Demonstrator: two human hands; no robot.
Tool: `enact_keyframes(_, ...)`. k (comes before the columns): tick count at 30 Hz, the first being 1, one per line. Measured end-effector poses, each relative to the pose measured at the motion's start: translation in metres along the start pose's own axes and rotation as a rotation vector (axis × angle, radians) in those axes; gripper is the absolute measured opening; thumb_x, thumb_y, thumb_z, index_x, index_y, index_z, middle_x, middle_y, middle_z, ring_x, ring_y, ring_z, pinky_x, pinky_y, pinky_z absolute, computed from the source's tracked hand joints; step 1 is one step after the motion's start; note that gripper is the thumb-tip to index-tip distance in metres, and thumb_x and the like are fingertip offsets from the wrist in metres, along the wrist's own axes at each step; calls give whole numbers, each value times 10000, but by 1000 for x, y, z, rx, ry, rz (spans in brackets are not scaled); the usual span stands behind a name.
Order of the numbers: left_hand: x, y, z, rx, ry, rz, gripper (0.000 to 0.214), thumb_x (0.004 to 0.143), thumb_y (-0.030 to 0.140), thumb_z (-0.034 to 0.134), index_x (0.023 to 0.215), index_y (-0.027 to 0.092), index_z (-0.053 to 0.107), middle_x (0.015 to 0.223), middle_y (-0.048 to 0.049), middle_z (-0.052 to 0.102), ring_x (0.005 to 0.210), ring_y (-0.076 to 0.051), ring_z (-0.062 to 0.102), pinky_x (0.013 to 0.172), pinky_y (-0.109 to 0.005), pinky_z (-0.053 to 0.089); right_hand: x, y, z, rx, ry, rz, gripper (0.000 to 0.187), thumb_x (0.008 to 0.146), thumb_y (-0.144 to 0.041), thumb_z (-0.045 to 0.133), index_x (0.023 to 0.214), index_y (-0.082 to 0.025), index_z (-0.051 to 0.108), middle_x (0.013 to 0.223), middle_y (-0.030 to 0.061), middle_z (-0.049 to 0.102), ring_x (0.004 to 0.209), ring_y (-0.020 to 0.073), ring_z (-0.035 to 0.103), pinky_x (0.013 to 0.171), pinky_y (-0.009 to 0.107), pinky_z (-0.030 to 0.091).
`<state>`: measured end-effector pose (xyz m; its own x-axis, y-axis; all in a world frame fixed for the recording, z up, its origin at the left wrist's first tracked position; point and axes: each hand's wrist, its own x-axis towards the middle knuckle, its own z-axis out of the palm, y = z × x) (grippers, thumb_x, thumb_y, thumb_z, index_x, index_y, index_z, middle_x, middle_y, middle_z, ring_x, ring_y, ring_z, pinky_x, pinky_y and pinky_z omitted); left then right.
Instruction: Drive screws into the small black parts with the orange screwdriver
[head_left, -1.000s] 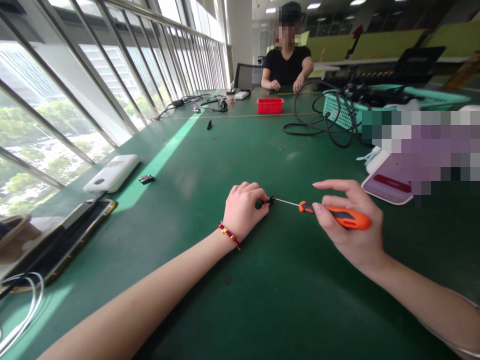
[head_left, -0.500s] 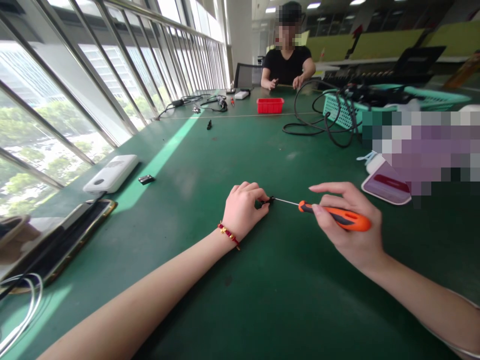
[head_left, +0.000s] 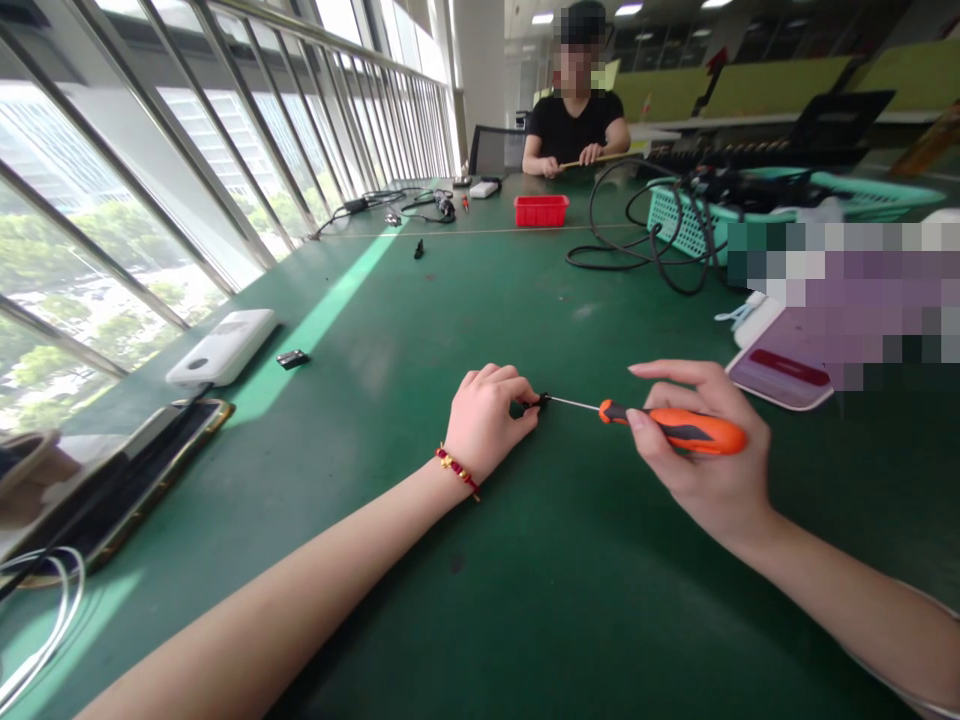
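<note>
My left hand, with a red beaded bracelet at its wrist, pinches a small black part just above the green table. Most of that part is hidden by the fingers, so its kind is unclear. An orange and black screwdriver lies almost level in my right hand, gripped by thumb and fingers with the index finger stretched free. Its thin shaft points left, and the tip meets the black part.
At left lie a white power bank, a phone and a small black piece. Farther off stand a red bin and a teal basket with cables. Another phone lies right. A person sits opposite, holding a thin stick.
My right hand has shifted slightly right and the screwdriver handle has turned a little. My left hand stays put. The person opposite has brought their hands onto a thin stick.
</note>
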<state>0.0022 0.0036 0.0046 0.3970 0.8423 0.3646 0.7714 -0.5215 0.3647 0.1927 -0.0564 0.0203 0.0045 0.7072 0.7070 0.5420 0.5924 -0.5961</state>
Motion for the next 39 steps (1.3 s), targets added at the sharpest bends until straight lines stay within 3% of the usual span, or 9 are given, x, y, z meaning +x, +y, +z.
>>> enact_keyframes(3, 0, 0, 0, 2, 2, 0, 50, 741, 195, 599, 714, 197, 641, 819, -2, 663, 821, -178, 554, 769, -327, 394, 1, 5, 2, 109, 73, -34, 498, 674, -203, 671, 1135, -250, 490, 893, 40, 565, 753, 181, 587, 670, 347, 529)
enact_keyframes(5, 0, 1, 0, 0, 2, 1, 51, 741, 191, 598, 714, 196, 641, 816, 0, 661, 820, -177, 554, 769, -326, 394, 2, 5, 2, 137, 80, -5, 545, 659, -225, 689, 1157, -259, 470, 877, 35, 559, 706, 172, 574, 584, 321, 517)
enact_keyframes(12, 0, 0, 0, -4, -1, 0, 47, 740, 193, 598, 720, 198, 640, 820, -1, 664, 832, -182, 558, 772, -326, 395, 0, -7, -2, -52, -5, 44, 55, 788, -256, 602, 837, -243, 580, 514, -54, 508, 407, 90, 454, 395, 235, 353)
enact_keyframes(16, 0, -1, 1, -5, 2, -5, 47, 740, 198, 597, 717, 197, 639, 815, -1, 664, 822, -180, 560, 769, -328, 396, -1, 0, -1, -25, 2, 20, 197, 771, -207, 605, 961, -249, 572, 558, -51, 510, 462, 110, 478, 476, 264, 431)
enact_keyframes(20, 0, 0, 1, -7, 5, -6, 53, 743, 199, 592, 717, 199, 638, 812, -2, 663, 822, -178, 560, 769, -327, 396, 1, 11, 2, 107, 87, -56, 436, 702, -251, 664, 1111, -264, 514, 876, 39, 567, 747, 188, 586, 665, 355, 519)
enact_keyframes(22, 0, 0, 1, -7, 3, -3, 53, 743, 198, 592, 719, 199, 639, 814, -2, 663, 824, -179, 560, 764, -327, 395, 2, 11, 3, 154, 100, -54, 511, 683, -292, 685, 1151, -271, 479, 880, 40, 556, 732, 186, 577, 620, 345, 511)
enact_keyframes(29, 0, -1, 1, -4, 4, 2, 47, 741, 197, 598, 725, 197, 642, 814, 1, 661, 825, -178, 557, 765, -325, 394, -3, -3, -2, -29, -6, 69, 101, 786, -273, 609, 881, -253, 578, 547, -45, 498, 437, 101, 474, 413, 245, 370)
enact_keyframes(36, 0, -1, 1, -5, 3, -6, 51, 742, 202, 596, 710, 198, 634, 812, -3, 661, 825, -179, 561, 758, -324, 393, 2, 7, 3, 124, 97, -51, 535, 672, -238, 688, 1161, -270, 471, 901, 45, 566, 756, 194, 589, 624, 347, 519)
enact_keyframes(39, 0, -1, 1, -8, 4, -6, 46, 739, 203, 600, 710, 199, 635, 810, -1, 662, 824, -179, 560, 758, -323, 394, 3, 3, 2, 101, 56, 5, 471, 699, -254, 677, 1131, -275, 491, 717, -9, 538, 564, 145, 536, 472, 288, 454)
